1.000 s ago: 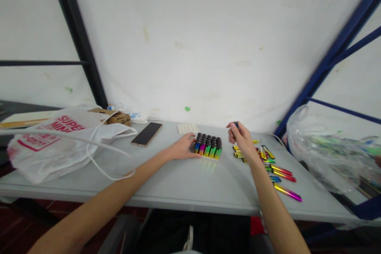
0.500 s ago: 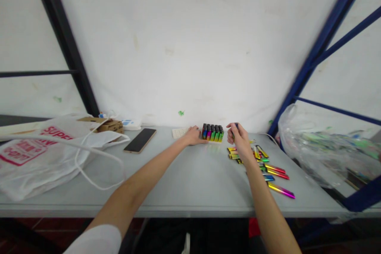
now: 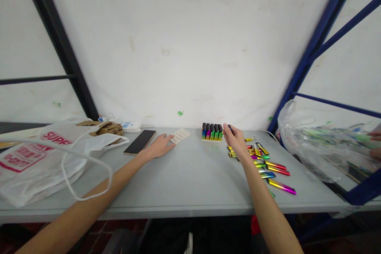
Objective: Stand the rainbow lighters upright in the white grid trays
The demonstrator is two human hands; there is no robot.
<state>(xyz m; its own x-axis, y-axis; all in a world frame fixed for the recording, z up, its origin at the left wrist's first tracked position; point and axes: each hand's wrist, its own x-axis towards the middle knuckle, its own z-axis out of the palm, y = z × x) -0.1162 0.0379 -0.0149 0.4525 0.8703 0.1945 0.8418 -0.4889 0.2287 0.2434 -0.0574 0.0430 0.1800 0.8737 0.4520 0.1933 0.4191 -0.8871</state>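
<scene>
My left hand lies low over the table with its thumb apart from the other fingers. Its fingertips touch the left edge of a white gridded tray, which sits at a slant. My right hand is closed around a lighter; only a dark bit of it shows between the fingers. Just left of that hand, a block of upright lighters with black tops and shiny rainbow bodies stands in rows in a pale tray. More shiny lighters lie loose beside and below my right wrist.
A phone lies left of my left hand. Beyond it are a white plastic bag, a white cable and a cardboard box. Clear plastic bagging fills the right side, where another person's hand shows.
My left hand has left the lighter block and moved left to the gridded tray, which has turned. My right hand has come closer to the block, still holding the lighter. Another person's hand has appeared at right.
</scene>
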